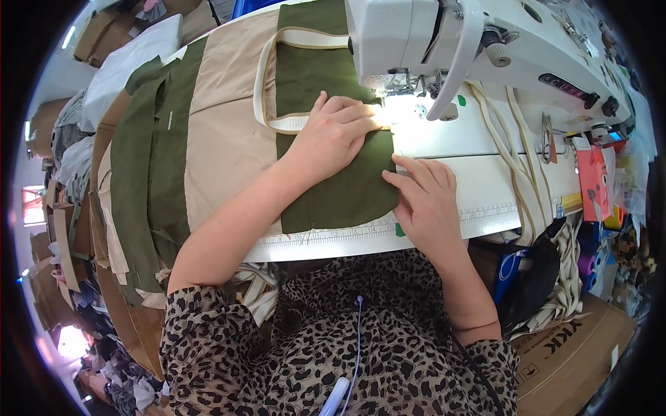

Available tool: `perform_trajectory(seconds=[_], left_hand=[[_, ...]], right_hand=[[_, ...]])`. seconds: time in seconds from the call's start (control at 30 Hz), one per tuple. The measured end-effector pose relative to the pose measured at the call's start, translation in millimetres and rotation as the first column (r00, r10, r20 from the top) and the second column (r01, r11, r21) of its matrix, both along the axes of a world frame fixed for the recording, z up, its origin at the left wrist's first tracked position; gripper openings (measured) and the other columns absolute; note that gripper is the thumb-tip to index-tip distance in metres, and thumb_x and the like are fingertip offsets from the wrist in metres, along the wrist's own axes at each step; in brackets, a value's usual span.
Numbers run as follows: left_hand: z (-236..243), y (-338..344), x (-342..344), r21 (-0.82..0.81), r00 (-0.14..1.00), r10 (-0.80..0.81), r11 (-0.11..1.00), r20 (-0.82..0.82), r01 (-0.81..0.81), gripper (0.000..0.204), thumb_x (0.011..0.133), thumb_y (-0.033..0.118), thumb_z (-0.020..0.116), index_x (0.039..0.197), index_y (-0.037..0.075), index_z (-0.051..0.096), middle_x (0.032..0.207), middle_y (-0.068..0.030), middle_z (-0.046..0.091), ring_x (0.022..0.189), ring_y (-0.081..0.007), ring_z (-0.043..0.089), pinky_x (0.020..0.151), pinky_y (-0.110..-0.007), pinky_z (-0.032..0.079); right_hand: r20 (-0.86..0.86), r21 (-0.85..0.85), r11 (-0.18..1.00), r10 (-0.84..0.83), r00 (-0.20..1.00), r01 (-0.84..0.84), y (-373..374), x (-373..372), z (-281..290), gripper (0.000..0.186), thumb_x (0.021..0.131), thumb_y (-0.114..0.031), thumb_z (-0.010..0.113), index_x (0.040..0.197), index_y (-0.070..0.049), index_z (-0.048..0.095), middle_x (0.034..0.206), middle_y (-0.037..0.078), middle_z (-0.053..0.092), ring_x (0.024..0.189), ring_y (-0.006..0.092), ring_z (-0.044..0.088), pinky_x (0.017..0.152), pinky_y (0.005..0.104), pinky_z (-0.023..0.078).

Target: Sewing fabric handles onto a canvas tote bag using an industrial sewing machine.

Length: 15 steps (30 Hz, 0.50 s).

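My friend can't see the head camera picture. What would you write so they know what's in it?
At a white sewing machine, a person's left hand lies across a cream strap on green and beige fabric, while the right hand touches the fabric's edge. A ruler scale runs along the front of the table, with a cardboard box at lower right.

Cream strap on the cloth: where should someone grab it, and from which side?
Probably grip the cream strap at its bend, coming from the left: it bows out uncovered there, while the left hand lies over its lower run beside the sewing machine.
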State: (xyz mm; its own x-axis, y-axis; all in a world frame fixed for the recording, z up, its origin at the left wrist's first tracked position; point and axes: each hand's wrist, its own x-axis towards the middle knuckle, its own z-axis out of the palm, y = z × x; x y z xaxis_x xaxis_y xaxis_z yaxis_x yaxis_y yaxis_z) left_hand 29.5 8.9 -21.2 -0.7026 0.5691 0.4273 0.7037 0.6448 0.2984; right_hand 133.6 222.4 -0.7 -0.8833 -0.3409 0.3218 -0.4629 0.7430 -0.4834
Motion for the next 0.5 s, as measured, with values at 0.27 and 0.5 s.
perform_trajectory(seconds=[0.27, 0.5], left_hand=[[-0.7, -3.1, -3.5, 0.006, 1.0, 0.008, 1.0, -0.006, -0.008, 0.022, 0.088, 0.008, 0.069, 0.109, 0.014, 0.074, 0.118, -0.0017, 0.07, 0.114, -0.0243, 0.063, 0.104, -0.062, 0.046], [-2.6, -5.2, -7.8, -0.018, 1.0, 0.012, 1.0, -0.024, -0.013, 0.021, 0.089, 0.008, 0.068, 0.108, 0.014, 0.074, 0.12, -0.0003, 0.069, 0.115, -0.0239, 0.062, 0.104, -0.062, 0.046]], right_hand=[[-0.017, 0.071, 0.997, 0.018, 1.0, -0.017, -4.3, -1.5, -1.9, 0.041, 0.075, -0.004, 0.07, 0.116, -0.009, 0.07, 0.131, 0.004, 0.061, 0.118, 0.0247, 0.054, 0.109, 0.0438, 0.035], [-0.015, 0.071, 0.998, 0.003, 1.0, -0.002, -7.0, -1.2, -1.3, 0.039, 0.076, -0.005, 0.069, 0.114, -0.009, 0.07, 0.131, 0.004, 0.061, 0.119, 0.0256, 0.054, 0.109, 0.0445, 0.036]])
